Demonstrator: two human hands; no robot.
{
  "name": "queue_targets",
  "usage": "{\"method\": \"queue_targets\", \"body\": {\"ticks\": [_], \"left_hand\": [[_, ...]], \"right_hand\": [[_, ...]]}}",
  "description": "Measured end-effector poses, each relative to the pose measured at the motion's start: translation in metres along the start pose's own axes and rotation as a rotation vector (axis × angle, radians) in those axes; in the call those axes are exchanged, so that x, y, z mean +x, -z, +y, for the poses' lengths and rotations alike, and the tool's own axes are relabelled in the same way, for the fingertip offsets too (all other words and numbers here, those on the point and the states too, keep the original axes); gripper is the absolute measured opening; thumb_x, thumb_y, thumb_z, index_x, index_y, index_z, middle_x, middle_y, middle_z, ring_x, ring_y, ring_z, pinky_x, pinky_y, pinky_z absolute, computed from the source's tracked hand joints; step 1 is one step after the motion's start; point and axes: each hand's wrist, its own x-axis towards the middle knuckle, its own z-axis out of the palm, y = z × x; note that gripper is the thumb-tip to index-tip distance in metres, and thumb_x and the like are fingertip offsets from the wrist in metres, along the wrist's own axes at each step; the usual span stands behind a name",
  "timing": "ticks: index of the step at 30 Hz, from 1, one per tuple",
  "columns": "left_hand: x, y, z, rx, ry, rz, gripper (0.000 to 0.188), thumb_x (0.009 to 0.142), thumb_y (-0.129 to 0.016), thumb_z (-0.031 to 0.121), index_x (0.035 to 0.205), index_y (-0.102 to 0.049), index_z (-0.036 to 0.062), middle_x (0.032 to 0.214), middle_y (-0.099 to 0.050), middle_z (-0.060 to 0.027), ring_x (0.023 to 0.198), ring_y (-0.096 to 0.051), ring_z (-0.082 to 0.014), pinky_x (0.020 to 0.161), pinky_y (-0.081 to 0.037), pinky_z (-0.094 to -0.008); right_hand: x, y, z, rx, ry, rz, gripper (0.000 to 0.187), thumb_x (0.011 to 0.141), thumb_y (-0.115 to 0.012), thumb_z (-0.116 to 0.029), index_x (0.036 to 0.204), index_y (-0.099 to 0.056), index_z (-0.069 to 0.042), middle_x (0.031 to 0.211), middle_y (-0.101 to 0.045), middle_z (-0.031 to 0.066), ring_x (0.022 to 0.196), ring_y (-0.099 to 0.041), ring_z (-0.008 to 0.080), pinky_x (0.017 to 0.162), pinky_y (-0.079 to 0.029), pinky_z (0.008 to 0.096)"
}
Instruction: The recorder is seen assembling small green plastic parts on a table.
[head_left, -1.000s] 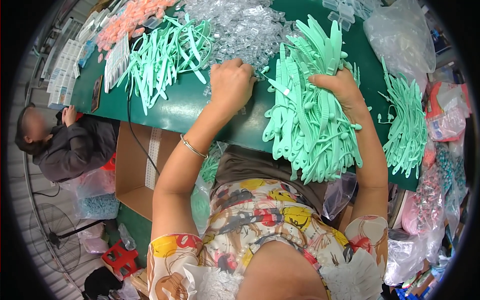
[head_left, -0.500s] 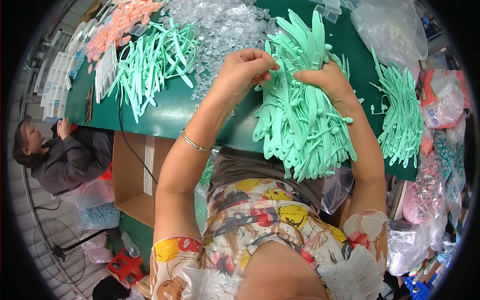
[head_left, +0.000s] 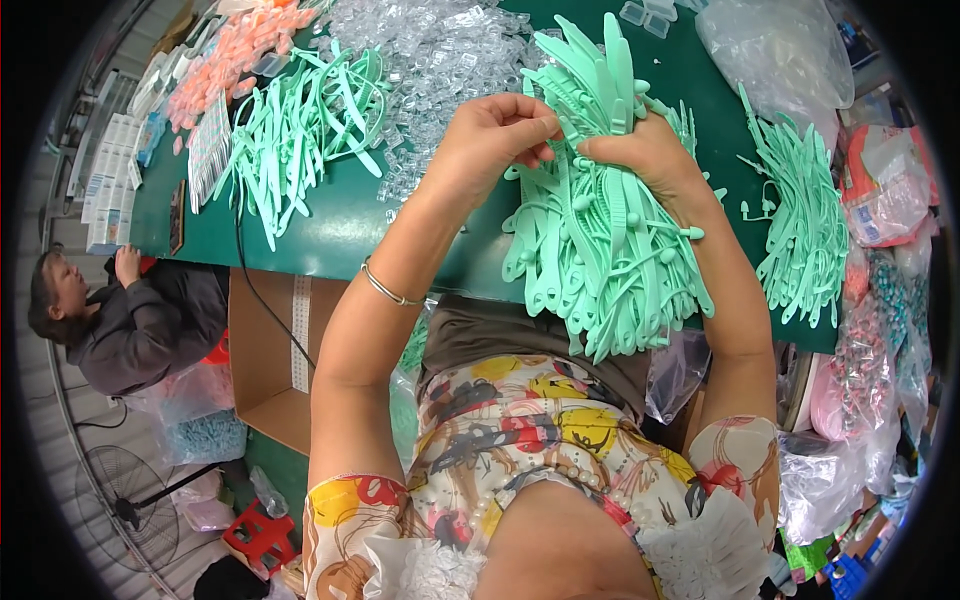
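Observation:
My right hand is wrapped round a thick bundle of mint-green plastic straps, its thumb lying across the front. The straps are ribbed, with holes at the lower ends and small knobs on thin side strings. Their upper ends fan out above my grip. At the bundle's left edge my left hand is closed in a pinch, thumb against forefinger, touching a strap there; which part it pinches is mostly hidden by the fingers.
Loose green straps lie left, another strap pile right. Clear plastic pieces and orange pieces cover the green table's far side. A plastic bag sits far right. Below the edge stands a cardboard box; a person sits left.
The bundle's upper ends have shifted slightly left and tilted in my right hand. My left hand keeps its pinch at the bundle's edge, barely moved.

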Motion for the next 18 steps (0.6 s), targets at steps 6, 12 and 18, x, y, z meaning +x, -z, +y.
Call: {"method": "queue_targets", "body": {"ticks": [6, 12, 18], "left_hand": [[0.0011, -0.0017, 0.0029, 0.193, -0.015, -0.054, 0.019, 0.081, -0.064, 0.015, 0.086, -0.061, -0.0029, 0.075, -0.061, -0.0049, 0.065, -0.059, -0.0108, 0.059, -0.048, -0.0233], [0.0069, -0.0005, 0.0081, 0.376, -0.086, -0.104, 0.019, 0.082, -0.061, 0.017, 0.082, -0.062, -0.0023, 0.071, -0.061, -0.0045, 0.062, -0.058, -0.0108, 0.056, -0.048, -0.0234], [0.0057, 0.0064, 0.0020, 0.846, -0.200, 0.036, 0.022, 0.081, -0.060, 0.020, 0.077, -0.061, -0.0016, 0.062, -0.054, -0.0003, 0.056, -0.045, -0.0065, 0.051, -0.039, -0.0241]], "right_hand": [[0.0009, 0.0000, 0.0012, -0.006, -0.006, -0.003, 0.046, 0.064, -0.068, -0.006, 0.108, -0.059, -0.001, 0.095, -0.063, 0.0067, 0.081, -0.060, 0.0138, 0.074, -0.048, 0.0272], [0.0007, 0.0008, 0.0012, -0.037, 0.017, -0.008, 0.046, 0.064, -0.068, -0.006, 0.108, -0.058, -0.001, 0.094, -0.063, 0.0067, 0.081, -0.060, 0.0136, 0.074, -0.048, 0.0271], [0.0004, 0.0012, 0.0008, -0.011, 0.027, -0.018, 0.045, 0.067, -0.070, -0.007, 0.110, -0.057, -0.001, 0.096, -0.062, 0.0060, 0.085, -0.059, 0.0129, 0.076, -0.047, 0.0267]]}}
